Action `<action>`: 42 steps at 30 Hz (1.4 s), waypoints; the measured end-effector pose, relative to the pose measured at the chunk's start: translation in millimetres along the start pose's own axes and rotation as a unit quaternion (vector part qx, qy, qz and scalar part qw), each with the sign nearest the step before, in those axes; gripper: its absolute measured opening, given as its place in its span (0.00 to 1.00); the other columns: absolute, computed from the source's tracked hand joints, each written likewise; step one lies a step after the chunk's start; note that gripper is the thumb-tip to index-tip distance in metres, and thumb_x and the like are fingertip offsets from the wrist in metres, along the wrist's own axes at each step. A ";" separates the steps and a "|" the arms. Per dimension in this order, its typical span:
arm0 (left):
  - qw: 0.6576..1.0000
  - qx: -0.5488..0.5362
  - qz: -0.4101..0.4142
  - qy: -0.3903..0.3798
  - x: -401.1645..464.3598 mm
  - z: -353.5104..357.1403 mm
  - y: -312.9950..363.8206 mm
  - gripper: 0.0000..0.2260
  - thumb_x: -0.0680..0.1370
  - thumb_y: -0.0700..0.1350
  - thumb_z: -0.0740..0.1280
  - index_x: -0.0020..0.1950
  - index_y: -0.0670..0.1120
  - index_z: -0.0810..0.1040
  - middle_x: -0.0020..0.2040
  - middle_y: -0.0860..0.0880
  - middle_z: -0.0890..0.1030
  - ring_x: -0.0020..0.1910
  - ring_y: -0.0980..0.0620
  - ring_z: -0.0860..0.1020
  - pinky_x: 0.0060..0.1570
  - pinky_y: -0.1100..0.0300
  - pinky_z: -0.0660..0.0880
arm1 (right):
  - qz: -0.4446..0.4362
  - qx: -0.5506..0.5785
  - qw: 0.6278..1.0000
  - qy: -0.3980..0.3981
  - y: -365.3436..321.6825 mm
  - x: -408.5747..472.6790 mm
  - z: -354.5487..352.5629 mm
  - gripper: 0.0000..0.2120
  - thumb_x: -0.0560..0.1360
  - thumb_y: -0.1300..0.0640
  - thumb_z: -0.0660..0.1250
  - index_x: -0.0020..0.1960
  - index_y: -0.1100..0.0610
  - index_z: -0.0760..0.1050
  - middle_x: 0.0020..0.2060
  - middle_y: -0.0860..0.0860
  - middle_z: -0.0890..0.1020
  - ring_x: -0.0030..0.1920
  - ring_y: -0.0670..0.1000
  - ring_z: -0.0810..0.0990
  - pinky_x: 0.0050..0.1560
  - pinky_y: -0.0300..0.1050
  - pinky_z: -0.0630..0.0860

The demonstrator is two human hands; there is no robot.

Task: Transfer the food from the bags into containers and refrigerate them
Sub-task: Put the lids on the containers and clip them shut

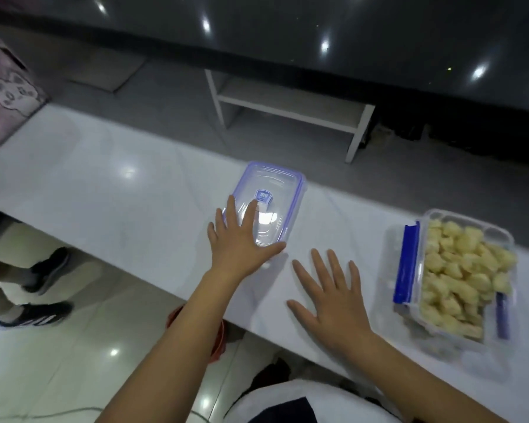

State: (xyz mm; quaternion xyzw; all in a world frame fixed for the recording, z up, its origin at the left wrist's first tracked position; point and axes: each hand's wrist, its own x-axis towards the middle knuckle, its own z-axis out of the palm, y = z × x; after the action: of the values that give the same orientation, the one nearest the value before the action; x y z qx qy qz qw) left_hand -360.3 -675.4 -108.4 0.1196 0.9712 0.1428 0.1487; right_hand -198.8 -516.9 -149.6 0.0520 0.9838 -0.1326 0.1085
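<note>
Fingers spread: left hand (240, 239) flat on one clear blue-rimmed plastic lid (268, 203).
Right hand (327, 296) splayed on white counter (104, 184); one clear container (461, 279) of pale food pieces; lid label unreadable.

My clear lid (269, 199) with blue-violet rim clips lies flat at the centre of the frame. At the right edge sits my clear container (468, 270), open, filled with pale yellow food pieces (458, 270), its blue latches (405, 267) folded out.

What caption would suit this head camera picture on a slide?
Left hand on a clear lid, right hand open beside a food-filled container.
</note>
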 end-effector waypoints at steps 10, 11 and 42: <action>0.995 0.081 -0.011 -0.065 29.2 -5.8 7.7 0.52 0.65 0.76 0.65 0.79 0.62 0.40 0.81 0.47 0.38 0.78 0.33 0.51 0.73 0.38 0.55 | 0.017 0.023 1.000 -0.005 -4.4 0.2 -3.6 0.33 0.78 0.29 0.42 0.80 0.38 0.44 0.81 0.47 0.41 0.79 0.52 0.34 0.77 0.64 0.38; 0.994 0.085 -0.011 -0.072 31.1 -7.5 9.2 0.52 0.65 0.76 0.66 0.79 0.63 0.39 0.81 0.46 0.38 0.77 0.32 0.53 0.72 0.37 0.57 | 0.028 0.047 0.998 -0.024 -6.2 1.8 -8.5 0.33 0.77 0.29 0.44 0.80 0.37 0.42 0.81 0.46 0.38 0.79 0.51 0.31 0.77 0.62 0.35; 0.668 -0.411 0.233 -0.575 -136.7 19.3 256.2 0.29 0.77 0.30 0.68 0.71 0.57 0.69 0.54 0.42 0.86 0.47 0.45 0.84 0.46 0.45 0.81 | 0.462 0.512 0.564 0.455 74.1 -283.4 -130.8 0.23 0.75 0.68 0.69 0.65 0.49 0.79 0.52 0.52 0.86 0.46 0.53 0.87 0.46 0.54 0.85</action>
State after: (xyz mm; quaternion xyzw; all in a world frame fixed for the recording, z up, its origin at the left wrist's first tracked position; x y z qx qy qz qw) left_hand -178.7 -469.8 -11.0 0.3273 0.4763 0.4602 0.6739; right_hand 60.0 -431.0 19.5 0.5994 0.5120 -0.5049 -0.3516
